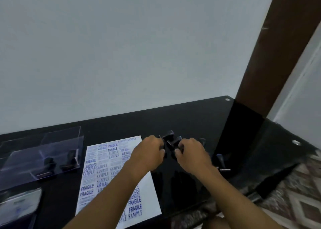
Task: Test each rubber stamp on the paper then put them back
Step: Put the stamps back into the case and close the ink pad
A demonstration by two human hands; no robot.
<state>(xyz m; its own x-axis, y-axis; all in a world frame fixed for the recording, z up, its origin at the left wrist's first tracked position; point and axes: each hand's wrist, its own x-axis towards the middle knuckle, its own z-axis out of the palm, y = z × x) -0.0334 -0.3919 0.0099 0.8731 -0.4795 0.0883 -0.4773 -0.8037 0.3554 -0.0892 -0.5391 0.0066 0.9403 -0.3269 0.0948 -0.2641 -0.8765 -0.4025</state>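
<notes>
Both hands' fingers (177,151) hide parts of the blurred stamps (173,141).

the paper (111,173) is laid on the desk (191,117) at its near edge, about midway along. a clear stand (52,152) is set to the left of the paper, with two stamps (48,166) kept in it. a cluster of stamps (171,140) is found just right of the paper's far corner, and one more stamp (221,162) toward the desk's right edge.
</notes>
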